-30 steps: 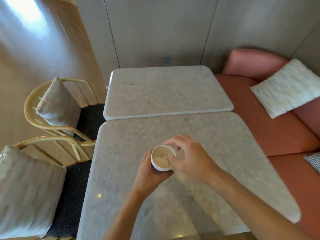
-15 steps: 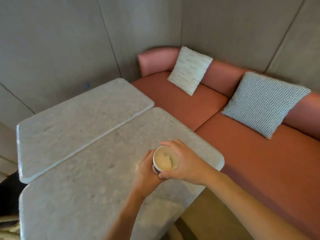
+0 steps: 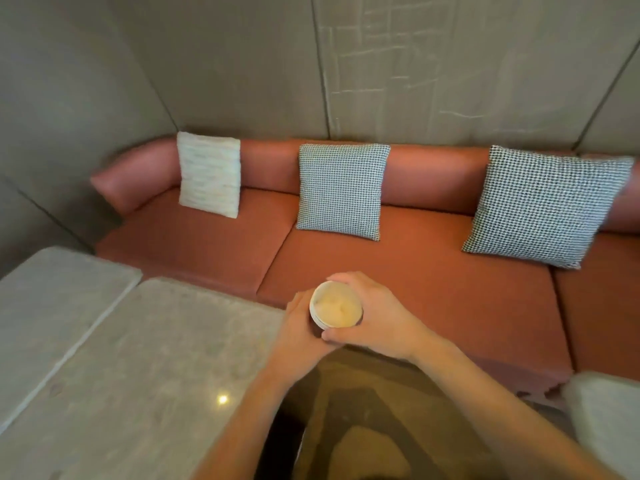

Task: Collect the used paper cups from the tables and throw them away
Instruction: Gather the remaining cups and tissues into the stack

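Note:
A white paper cup [image 3: 335, 309] with a pale beige inside is held upright in front of me, past the right edge of the stone table [image 3: 138, 368] and in front of the bench. My left hand [image 3: 300, 327] wraps the cup's left side from below. My right hand [image 3: 375, 315] curls round its right side and rim. The cup's lower body is hidden by my fingers.
A terracotta bench sofa [image 3: 433, 271] runs along the grey wall, with a cream cushion [image 3: 209, 174] and two checked cushions [image 3: 341, 192] [image 3: 543, 206]. A second stone table [image 3: 52, 306] stands at left. Another pale tabletop corner [image 3: 602, 410] shows at right, with floor [image 3: 363, 427] between.
My view has swung right, from the tables and chairs to the bench. Both hands have carried the cup off the table to past its right edge.

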